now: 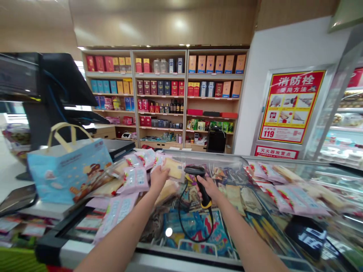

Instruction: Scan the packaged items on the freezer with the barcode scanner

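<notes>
Two hands at work over glass freezer lid (255, 177). Left hand (159, 176) closed round yellowish snack pkt (173, 167), lifting it flat, label side toward scanner. Right hand (209, 187) wrapped tight on black barcode scanner (195, 172) w/ yellow band at grip base, head aiming left at pkt, just beside it, not touching as far as showing. Coiled cable (181, 219) looping down from scanner handle across glass. Progress, judging by layout: pkt being presented for scan now; pile of pink-white pkts (133, 177) lying loose betw. left hand and blue carrier bag (68, 170), apparently waiting; more pink pkts (283, 192) spreading along glass to right, well apart from hands. Bag standing upright at left w/ cream handles, a few pkts leaning against its side; contents not showing, so bagged qty not telling. Surface: curved glass top, frozen goods showing beneath, reflections blurring detail. Room: black till monitor (48, 83) at far left; wooden shelving (164, 94) behind counter, stacked w/ red, blue, orange boxes and bottles; red fire-hydrant poster (292, 105) on white wall; chilled display (346, 124) at right edge.
</notes>
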The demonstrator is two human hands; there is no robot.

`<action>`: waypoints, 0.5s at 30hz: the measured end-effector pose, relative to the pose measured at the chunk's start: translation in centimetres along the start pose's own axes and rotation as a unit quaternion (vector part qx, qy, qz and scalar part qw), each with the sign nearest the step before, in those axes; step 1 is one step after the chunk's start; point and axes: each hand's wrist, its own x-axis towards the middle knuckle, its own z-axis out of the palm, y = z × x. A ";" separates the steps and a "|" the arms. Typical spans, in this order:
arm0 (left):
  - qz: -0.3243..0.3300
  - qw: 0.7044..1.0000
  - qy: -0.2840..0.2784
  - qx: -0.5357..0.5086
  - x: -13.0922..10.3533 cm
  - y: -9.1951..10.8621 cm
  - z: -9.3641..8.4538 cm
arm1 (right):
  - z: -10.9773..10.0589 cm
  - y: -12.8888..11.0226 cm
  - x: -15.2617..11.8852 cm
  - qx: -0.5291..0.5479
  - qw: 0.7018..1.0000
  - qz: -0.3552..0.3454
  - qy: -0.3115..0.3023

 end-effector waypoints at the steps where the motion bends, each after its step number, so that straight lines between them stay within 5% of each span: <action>1: 0.010 0.999 0.002 0.034 0.3 -0.3 -1.1 | 0.8 0.2 0.2 0.008 1.000 0.003 -0.018; 8: 0.043 0.954 -0.022 0.294 1.1 0.0 -6.6 | 4.9 0.8 1.2 -0.010 0.997 0.002 -0.076; 12: 0.161 0.912 0.026 0.376 0.6 0.6 -6.7 | 5.8 0.9 1.6 -0.007 0.996 0.004 -0.088; 15: 0.194 0.926 0.040 0.320 0.8 0.9 -4.8 | 5.4 0.8 1.8 0.000 0.997 0.009 -0.079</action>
